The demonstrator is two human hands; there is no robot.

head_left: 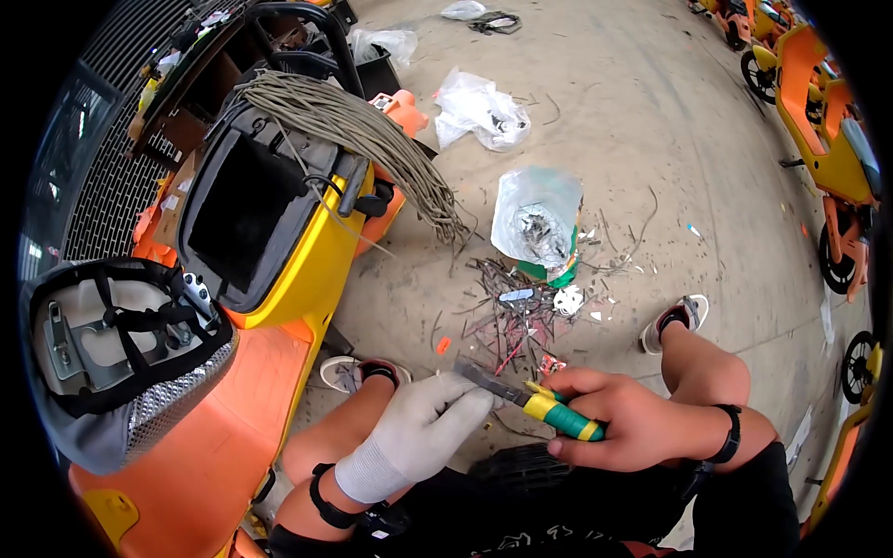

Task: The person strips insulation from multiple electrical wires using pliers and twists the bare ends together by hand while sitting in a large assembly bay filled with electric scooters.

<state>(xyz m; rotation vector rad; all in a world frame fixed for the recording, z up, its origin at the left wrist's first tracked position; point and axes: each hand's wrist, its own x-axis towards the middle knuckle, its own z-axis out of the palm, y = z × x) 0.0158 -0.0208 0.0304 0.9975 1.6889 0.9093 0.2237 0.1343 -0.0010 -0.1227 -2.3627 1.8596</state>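
My right hand, bare, is closed round the green-and-yellow handles of a pair of pliers. The dark metal jaws point up and left, right beside the fingertips of my left hand. That hand wears a white knit glove, its thumb and fingers pinched together at the jaws. Whatever it pinches is hidden or too thin to make out. On the floor beyond both hands lie many short dark cable scraps, with a white crumpled piece among them.
An open bag with a pale lining stands behind the scraps. At left is a yellow-orange vehicle body with a dark open compartment, a coil of grey cable and a grey seat. Similar vehicles line the right. A clear plastic bag lies farther back.
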